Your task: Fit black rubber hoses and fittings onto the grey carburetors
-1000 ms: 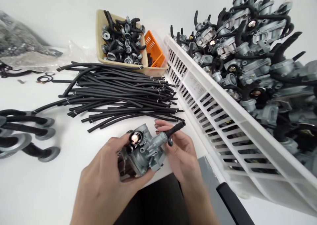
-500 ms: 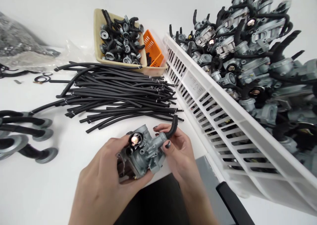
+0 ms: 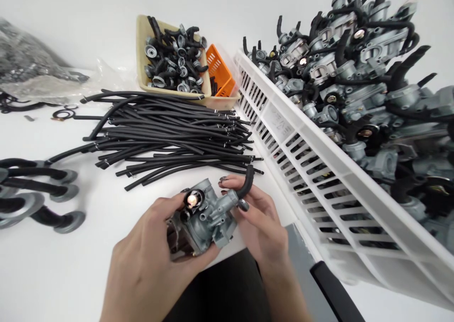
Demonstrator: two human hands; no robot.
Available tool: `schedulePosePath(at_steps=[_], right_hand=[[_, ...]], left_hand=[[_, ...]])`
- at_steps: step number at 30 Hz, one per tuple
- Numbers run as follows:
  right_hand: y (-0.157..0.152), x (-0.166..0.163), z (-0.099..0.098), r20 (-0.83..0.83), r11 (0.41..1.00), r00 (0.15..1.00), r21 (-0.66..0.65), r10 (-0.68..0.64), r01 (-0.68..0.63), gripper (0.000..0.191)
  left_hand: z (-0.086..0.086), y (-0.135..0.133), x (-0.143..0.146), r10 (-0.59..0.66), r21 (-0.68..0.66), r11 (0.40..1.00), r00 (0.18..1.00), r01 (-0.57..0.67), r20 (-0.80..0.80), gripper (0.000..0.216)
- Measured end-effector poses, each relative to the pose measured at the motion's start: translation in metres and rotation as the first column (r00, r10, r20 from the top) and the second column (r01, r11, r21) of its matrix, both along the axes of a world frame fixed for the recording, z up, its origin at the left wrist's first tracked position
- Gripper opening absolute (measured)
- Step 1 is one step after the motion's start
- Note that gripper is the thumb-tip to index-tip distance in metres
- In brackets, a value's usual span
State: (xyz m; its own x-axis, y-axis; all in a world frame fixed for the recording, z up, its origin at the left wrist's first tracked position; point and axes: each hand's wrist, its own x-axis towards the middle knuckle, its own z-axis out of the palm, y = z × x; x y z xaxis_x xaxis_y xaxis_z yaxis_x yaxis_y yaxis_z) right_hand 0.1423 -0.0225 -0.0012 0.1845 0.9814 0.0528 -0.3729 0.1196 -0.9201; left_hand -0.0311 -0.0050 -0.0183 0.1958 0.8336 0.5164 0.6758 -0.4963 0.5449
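Observation:
My left hand [image 3: 152,251] grips a grey metal carburetor [image 3: 202,230] by its body, tilted, above the near edge of the white table. A round port with a shiny brass-coloured centre [image 3: 192,199] faces up on it. From its right side a grey cap [image 3: 227,199] sticks out, carrying a short bent black rubber hose [image 3: 246,182]. My right hand [image 3: 264,222] is curled around this cap and the base of the hose, thumb in front and fingers behind. Part of the carburetor's underside is hidden by my left hand.
Cut black hoses [image 3: 170,128] lie in a pile beyond my hands. Behind stand a cream bin [image 3: 141,52] of hosed caps and an orange basket [image 3: 222,73]. A white slatted crate [image 3: 319,170] full of carburetors borders the right. More hosed caps [image 3: 67,220] stand at left.
My right thumb has shifted slightly right and bends more at the cap. The carburetor stays almost in place in my left hand. The view has shifted a little.

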Motion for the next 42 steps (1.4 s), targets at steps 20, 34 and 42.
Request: schedulePosePath(at_steps=[20, 34, 42], right_hand=[[0.008, -0.004, -0.01, -0.013, 0.997, 0.997, 0.042, -0.071, 0.071, 0.02], [0.002, 0.001, -0.002, 0.003, 0.997, 1.0, 0.074, 0.006, -0.006, 0.02], [0.007, -0.001, -0.01, 0.059, 0.99, 0.995, 0.116, -0.084, 0.077, 0.016]], left_hand=[[-0.004, 0.001, 0.0, 0.013, 0.039, 0.999, 1.0, -0.012, -0.022, 0.06], [-0.002, 0.0, -0.001, 0.003, 0.009, 1.0, 1.0, -0.003, -0.015, 0.057], [-0.003, 0.0, 0.0, 0.002, -0.005, 1.0, 1.0, -0.002, -0.001, 0.059]])
